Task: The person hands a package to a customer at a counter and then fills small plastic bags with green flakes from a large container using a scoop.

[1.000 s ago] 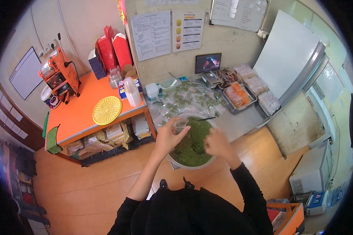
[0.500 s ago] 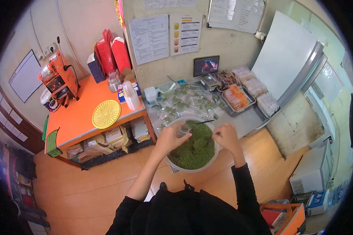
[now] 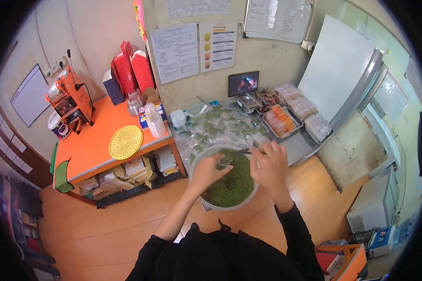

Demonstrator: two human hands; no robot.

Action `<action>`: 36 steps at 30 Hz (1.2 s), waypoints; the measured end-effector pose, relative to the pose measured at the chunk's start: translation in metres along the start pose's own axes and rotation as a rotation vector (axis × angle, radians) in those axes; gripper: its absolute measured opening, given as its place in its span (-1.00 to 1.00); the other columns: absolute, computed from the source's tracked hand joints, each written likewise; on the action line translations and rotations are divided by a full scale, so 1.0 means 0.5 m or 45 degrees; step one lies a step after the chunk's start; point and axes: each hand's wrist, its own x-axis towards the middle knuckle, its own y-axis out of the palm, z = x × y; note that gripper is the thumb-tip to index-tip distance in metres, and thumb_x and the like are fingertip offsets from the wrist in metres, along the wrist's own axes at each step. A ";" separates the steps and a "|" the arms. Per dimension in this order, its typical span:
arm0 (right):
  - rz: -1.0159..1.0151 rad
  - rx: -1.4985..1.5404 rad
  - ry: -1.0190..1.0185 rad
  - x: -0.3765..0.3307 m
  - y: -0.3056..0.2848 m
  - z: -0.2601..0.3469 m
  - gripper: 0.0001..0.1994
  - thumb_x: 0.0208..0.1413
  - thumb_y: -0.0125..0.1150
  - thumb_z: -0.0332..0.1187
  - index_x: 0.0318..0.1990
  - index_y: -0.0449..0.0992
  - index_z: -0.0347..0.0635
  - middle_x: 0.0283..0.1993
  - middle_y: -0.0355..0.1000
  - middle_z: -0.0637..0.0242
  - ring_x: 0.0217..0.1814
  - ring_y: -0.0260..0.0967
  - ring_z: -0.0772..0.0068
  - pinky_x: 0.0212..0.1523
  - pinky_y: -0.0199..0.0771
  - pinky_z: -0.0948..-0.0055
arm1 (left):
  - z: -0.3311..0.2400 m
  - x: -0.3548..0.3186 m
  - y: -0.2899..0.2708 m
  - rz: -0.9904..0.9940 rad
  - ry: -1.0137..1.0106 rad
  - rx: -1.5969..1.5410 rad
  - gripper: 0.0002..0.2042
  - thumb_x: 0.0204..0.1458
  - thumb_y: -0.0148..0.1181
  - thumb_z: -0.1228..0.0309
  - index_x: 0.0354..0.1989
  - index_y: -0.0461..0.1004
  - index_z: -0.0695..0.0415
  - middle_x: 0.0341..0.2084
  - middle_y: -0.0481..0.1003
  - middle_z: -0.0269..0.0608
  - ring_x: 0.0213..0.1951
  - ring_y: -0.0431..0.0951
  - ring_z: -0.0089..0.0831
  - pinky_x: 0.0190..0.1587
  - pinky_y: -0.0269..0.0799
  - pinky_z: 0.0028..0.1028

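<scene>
A whitish round tub in front of me holds green powder. Over its left side, my left hand is closed, thumb and fingers pinching a small clear plastic bag. My right hand is raised over the tub's right rim, its fingers closed on a dark spoon that points left toward the bag's mouth. The spoon's bowl is too small and dark to make out fully. Behind the tub, many small clear packets of green powder lie spread over the counter.
Trays of packed food and a small metal scale stand at the back right, near a propped screen. To the left is an orange table with a yellow lid, clear cups and an orange sealing machine.
My right hand has come up and nearer, and the spoon now points at the bag. The left hand stays over the tub with the bag. The view has shifted slightly.
</scene>
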 end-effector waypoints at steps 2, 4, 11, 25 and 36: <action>0.218 -0.082 -0.054 -0.028 0.037 -0.007 -0.85 -0.30 0.24 -0.38 -0.48 0.61 -0.19 -0.34 0.42 0.29 -0.18 0.30 0.25 -0.17 0.23 0.26 | 0.012 0.002 -0.006 -0.025 0.003 0.006 -0.48 -0.17 0.39 0.04 -0.13 0.55 0.20 -0.79 0.38 -0.06 -0.71 0.41 -0.30 -0.55 0.33 -0.33; 0.502 -0.172 -0.101 -0.084 0.091 -0.019 -0.80 -0.30 0.27 -0.36 -0.41 0.61 -0.18 -0.36 0.40 0.27 -0.13 0.29 0.24 -0.15 0.22 0.27 | -0.014 0.010 -0.005 -0.005 -0.042 -0.039 -0.48 -0.15 0.38 0.02 -0.11 0.56 0.18 -0.80 0.37 -0.10 -0.73 0.37 -0.36 -0.58 0.28 -0.36; 0.235 0.341 0.114 -0.068 0.084 0.032 -0.58 -0.22 0.39 -0.24 -0.12 0.54 -0.09 -0.23 0.42 0.32 -0.05 0.31 0.26 -0.04 0.12 0.33 | -0.029 0.001 -0.019 -0.020 -0.226 -0.201 -0.55 -0.07 0.37 0.08 -0.09 0.57 0.12 -0.80 0.36 -0.34 -0.72 0.22 -0.67 -0.64 0.12 -0.54; -0.148 1.340 0.491 -0.038 0.094 0.030 -0.91 0.00 0.27 -0.47 -0.35 0.50 -0.25 -0.41 0.45 0.31 -0.32 0.37 0.42 -0.21 0.31 0.45 | -0.048 -0.027 -0.033 -0.254 -0.266 -1.063 -0.88 0.03 0.31 0.47 -0.28 0.60 0.22 -0.75 0.16 -0.67 -0.66 0.02 -0.84 -0.59 -0.19 -0.64; -0.105 1.293 0.446 -0.020 0.069 0.063 -0.92 0.00 0.24 -0.48 -0.37 0.46 -0.24 -0.42 0.43 0.26 -0.32 0.40 0.34 -0.22 0.34 0.40 | -0.047 -0.035 -0.043 -0.288 -0.279 -1.273 -0.88 0.03 0.31 0.45 -0.31 0.56 0.20 -0.76 0.23 -0.61 -0.69 0.11 -0.79 -0.62 -0.11 -0.64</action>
